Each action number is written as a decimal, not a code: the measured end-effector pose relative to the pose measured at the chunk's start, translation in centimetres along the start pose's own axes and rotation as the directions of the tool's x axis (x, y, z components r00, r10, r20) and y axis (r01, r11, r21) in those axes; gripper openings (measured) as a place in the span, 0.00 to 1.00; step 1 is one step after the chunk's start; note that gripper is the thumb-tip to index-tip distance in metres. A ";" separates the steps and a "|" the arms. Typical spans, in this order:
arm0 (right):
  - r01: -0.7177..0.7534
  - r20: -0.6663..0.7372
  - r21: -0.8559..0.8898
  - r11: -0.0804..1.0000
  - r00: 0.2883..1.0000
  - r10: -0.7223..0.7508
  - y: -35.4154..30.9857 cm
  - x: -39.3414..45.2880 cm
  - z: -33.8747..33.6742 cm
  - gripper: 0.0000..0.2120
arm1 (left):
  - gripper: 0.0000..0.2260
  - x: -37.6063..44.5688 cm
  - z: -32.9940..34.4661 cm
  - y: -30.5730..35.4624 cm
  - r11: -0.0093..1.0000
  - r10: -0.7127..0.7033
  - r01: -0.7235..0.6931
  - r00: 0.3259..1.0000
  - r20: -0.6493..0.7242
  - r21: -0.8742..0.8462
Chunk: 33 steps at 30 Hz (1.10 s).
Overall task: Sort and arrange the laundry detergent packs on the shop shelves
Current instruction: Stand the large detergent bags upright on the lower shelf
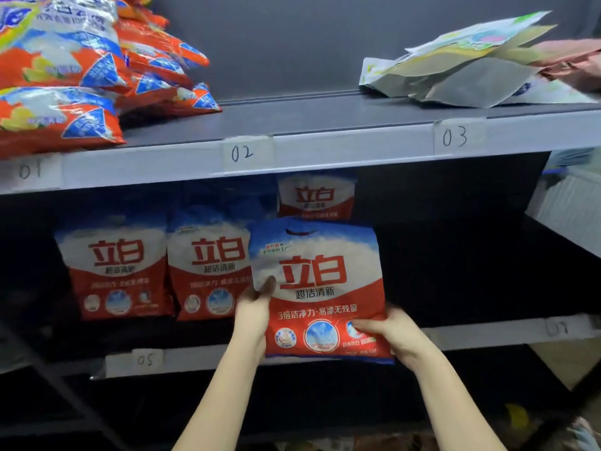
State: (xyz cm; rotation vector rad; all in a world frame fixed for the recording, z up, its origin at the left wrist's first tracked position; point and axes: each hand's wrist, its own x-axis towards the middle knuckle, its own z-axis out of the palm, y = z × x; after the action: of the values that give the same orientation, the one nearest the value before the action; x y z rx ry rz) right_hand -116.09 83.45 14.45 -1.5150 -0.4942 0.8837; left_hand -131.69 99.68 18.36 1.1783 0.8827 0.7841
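On the lower shelf [487,333], both hands, left hand [253,315] and right hand [395,333], grip one of four red-and-white packs [317,288]

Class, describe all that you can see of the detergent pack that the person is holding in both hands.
The held detergent pack is a glossy, plastic-looking bag: blue and white above, red below, with large red characters, white text and round pictures near the bottom. A handle slot is cut near its top edge. It stands upright, front to the camera, before the lower shelf, right of two matching packs. The left hand grips its left edge; the right hand grips its lower right corner.
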 end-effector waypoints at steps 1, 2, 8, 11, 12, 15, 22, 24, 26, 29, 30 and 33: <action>-0.005 -0.002 0.005 1.000 1.000 0.005 -0.2 1.2 -0.5 0.29 | 0.08 1.2 0.5 -0.2 1.000 -0.005 0.005 1.000 -0.013 0.021; -0.011 0.001 0.003 1.000 1.000 0.011 -0.3 2.1 -0.8 0.35 | 0.11 2.3 1.0 -0.4 0.997 0.009 -0.007 1.000 -0.018 0.075; 0.034 0.054 -0.016 0.999 0.998 -0.033 -2.3 9.1 -3.0 0.52 | 0.09 7.8 4.7 0.5 0.989 0.034 -0.040 0.998 0.043 0.143; 0.033 0.098 -0.004 0.999 0.995 -0.033 -3.5 12.6 -4.0 0.45 | 0.14 11.5 7.1 1.4 0.990 0.034 -0.027 0.998 -0.052 0.140; 0.038 0.108 -0.007 0.999 0.993 -0.037 -3.9 13.7 -4.3 0.42 | 0.15 12.8 7.9 1.5 0.990 0.058 -0.050 0.996 -0.061 0.129; 0.057 0.137 -0.028 0.998 0.989 -0.052 -5.6 16.5 -4.6 0.30 | 0.10 15.9 9.6 1.7 0.989 0.132 -0.124 0.987 -0.092 0.087; 0.125 0.047 -0.059 0.990 0.991 -0.122 -9.4 23.7 -3.7 0.28 | 0.14 20.8 12.1 5.1 0.969 0.161 -0.134 0.980 -0.121 0.206; 0.139 -0.070 -0.112 0.984 0.987 -0.147 -9.3 24.4 -3.3 0.18 | 0.19 21.6 12.5 4.1 0.936 0.183 -0.144 0.979 -0.094 0.320; 0.160 -0.114 -0.207 0.965 0.976 -0.187 -8.4 24.5 -3.1 0.13 | 0.21 21.4 12.8 2.2 0.872 0.292 -0.213 0.949 -0.119 0.441; 0.139 -0.134 -0.331 0.933 0.972 -0.192 -5.7 23.8 -3.2 0.10 | 0.20 20.3 13.0 -1.1 0.784 0.500 -0.367 0.852 -0.158 0.501; 0.118 -0.151 -0.410 0.904 0.969 -0.195 -4.7 23.7 -3.2 0.11 | 0.20 20.1 12.8 -2.3 0.748 0.548 -0.394 0.821 -0.161 0.534; 0.096 -0.186 -0.577 0.811 0.952 -0.245 -2.7 23.2 -3.1 0.13 | 0.27 20.3 12.2 -5.7 0.665 0.581 -0.402 0.808 -0.098 0.630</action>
State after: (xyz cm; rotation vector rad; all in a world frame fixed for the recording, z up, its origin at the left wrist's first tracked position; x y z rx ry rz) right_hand -98.99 99.35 11.38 -2.0523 -0.7332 0.3959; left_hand -111.35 111.09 11.26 1.9501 1.1057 1.2087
